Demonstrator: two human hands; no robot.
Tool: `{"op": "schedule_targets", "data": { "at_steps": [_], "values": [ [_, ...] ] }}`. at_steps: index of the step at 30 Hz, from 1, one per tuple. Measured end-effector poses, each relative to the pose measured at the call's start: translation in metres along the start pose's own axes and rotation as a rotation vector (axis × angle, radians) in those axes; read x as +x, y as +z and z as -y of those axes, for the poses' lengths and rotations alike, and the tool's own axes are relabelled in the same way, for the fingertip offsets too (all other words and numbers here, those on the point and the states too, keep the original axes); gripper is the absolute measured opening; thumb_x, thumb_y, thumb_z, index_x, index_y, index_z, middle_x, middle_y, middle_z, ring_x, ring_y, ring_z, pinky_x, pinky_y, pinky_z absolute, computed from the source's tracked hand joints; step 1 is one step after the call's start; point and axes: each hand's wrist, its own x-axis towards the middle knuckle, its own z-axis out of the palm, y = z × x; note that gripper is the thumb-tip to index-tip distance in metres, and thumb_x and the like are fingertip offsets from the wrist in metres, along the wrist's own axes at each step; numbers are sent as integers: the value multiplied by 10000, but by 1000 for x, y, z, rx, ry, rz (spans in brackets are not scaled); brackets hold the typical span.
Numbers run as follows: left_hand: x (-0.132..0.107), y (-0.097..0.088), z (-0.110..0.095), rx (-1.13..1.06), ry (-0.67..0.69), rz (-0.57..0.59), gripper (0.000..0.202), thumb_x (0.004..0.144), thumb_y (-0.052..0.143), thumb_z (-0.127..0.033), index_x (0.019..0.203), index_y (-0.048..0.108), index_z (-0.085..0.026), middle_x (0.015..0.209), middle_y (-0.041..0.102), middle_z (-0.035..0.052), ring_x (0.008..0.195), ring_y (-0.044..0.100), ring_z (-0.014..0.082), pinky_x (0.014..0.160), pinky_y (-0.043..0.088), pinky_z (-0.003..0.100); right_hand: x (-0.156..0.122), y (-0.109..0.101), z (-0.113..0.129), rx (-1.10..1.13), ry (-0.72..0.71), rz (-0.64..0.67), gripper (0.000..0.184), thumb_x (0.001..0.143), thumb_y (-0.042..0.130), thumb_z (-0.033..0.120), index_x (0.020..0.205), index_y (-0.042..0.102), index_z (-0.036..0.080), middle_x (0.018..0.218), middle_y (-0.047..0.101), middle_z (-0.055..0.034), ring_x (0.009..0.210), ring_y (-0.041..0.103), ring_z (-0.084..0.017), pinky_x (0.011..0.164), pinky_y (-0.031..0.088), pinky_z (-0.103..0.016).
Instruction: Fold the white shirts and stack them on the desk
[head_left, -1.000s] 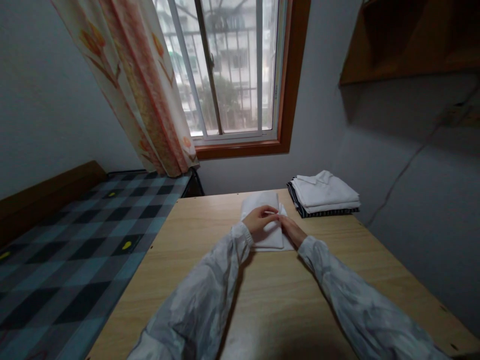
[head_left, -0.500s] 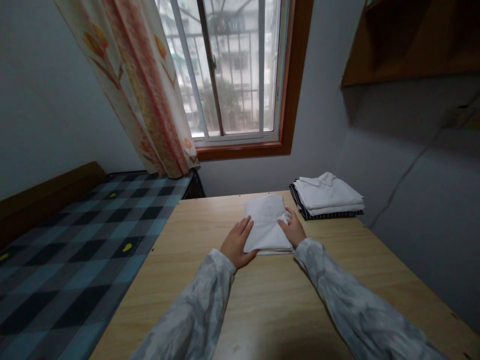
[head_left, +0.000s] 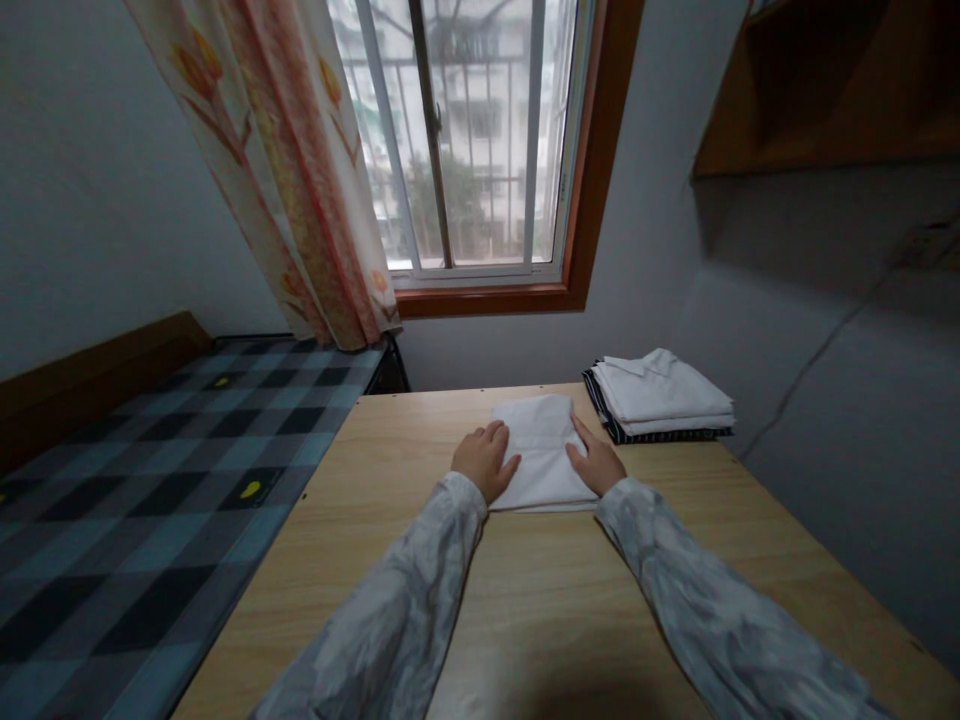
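A folded white garment (head_left: 541,450) lies on the wooden table (head_left: 525,600) in front of me. My left hand (head_left: 484,460) rests against its left edge, fingers curled a little onto the cloth. My right hand (head_left: 598,463) presses on its right edge with the fingers stretched along the fold. Both hands flank the garment and neither lifts it. My sleeves are pale grey and patterned.
A stack of folded clothes (head_left: 660,395), white on top and dark striped below, sits at the table's far right. A bed with a checked cover (head_left: 150,470) stands to the left. Behind are a window (head_left: 472,140), a flowered curtain (head_left: 300,170) and a wooden wall shelf (head_left: 832,90).
One second ago both hands met on top of the garment. They have since parted to its left and right edges, and the garment now lies flatter and squarer.
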Motion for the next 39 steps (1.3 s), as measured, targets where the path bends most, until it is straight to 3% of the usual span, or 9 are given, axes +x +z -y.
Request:
{"op": "schedule_targets", "data": {
  "at_steps": [4,9,13,21,24,26,30,35,39],
  "values": [
    [32,13,2,-15,106,66,624,995,577,-418,1566,498,-178,1714,397,140,1537,430,331,1297,315,520,1,-2,9,-104,22,88,695,1007,483,380,1687,394,265,1308,771,-106,1134,739,-297,965,538,-364],
    [44,33,7,-60,-40,202,683,1024,501,-517,1631,433,-211,1740,353,106,1624,291,327,1317,253,586,0,0,11,-194,25,93,732,1020,476,455,1689,376,177,1344,742,-179,1177,720,-332,981,528,-409],
    [39,39,8,-70,-88,211,692,1029,480,-566,1624,449,-216,1738,357,103,1628,282,332,1316,244,607,-4,1,-6,-185,5,95,675,1031,444,456,1635,467,156,1239,775,-195,1102,738,-341,917,536,-402],
    [32,46,15,-42,-22,94,763,1033,450,-658,1610,456,-159,1730,353,179,1620,289,363,1311,239,594,-18,-4,-23,-2,-138,22,638,1017,471,412,1618,488,199,774,717,-37,731,684,-261,735,543,-355],
    [18,35,15,-19,159,111,725,1037,468,-624,1581,492,-146,1672,448,198,1578,375,359,1323,203,592,-20,-8,-23,-56,-305,-134,589,991,535,352,1563,562,210,1096,747,-133,1016,690,-303,958,556,-456],
    [1,26,11,-57,317,145,768,1005,501,-681,1582,493,-173,1655,480,178,1543,433,350,1312,251,572,-20,-9,-27,-95,-451,-187,521,995,541,315,1496,628,203,1397,651,-186,1288,598,-339,1127,478,-529],
    [-34,19,1,-116,448,138,981,859,609,-845,1585,487,-197,1648,489,180,1523,454,387,1276,320,604,-22,-12,-35,-107,-552,-83,436,1033,494,289,1424,678,234,1542,567,-145,1431,508,-320,1194,432,-538],
    [-43,26,27,-79,426,130,515,1055,523,-515,1475,598,-226,1553,608,135,1446,565,301,1213,449,512,-29,-27,-29,-103,-585,35,392,1018,568,350,1366,697,224,1305,693,-136,1223,619,-308,1090,497,-505],
    [-40,16,59,-19,254,91,404,1068,452,-297,1421,637,-234,1509,650,109,1430,579,269,1239,419,524,-42,-41,-22,-81,-722,152,375,983,605,322,1317,722,198,1196,721,-141,1134,640,-301,1059,505,-503]
  ]
}}
